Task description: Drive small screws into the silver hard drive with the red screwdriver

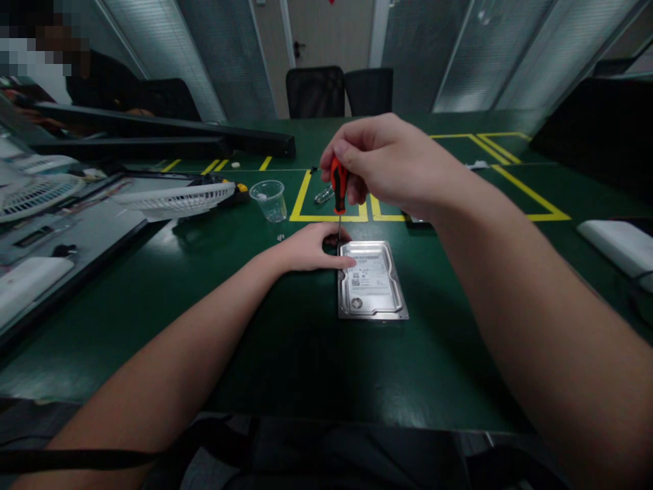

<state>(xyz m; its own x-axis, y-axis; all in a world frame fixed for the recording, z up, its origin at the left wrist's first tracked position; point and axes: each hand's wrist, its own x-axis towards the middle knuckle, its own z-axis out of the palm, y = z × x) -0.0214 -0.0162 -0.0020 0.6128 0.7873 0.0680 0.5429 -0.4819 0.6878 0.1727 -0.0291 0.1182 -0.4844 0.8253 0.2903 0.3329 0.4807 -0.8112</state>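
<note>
A silver hard drive with a printed label lies flat on the green table. My left hand grips its left edge, thumb on the top face and the other fingers round the far left corner. My right hand is closed round the red and black handle of a screwdriver. The screwdriver stands nearly upright, its thin shaft pointing down at the drive's far left corner. Where the tip meets the drive is hard to make out.
Left of centre stands a clear plastic cup, with several tiny pieces near it. White fans and a grey panel fill the left side. A white device lies right. Another person sits at the far left.
</note>
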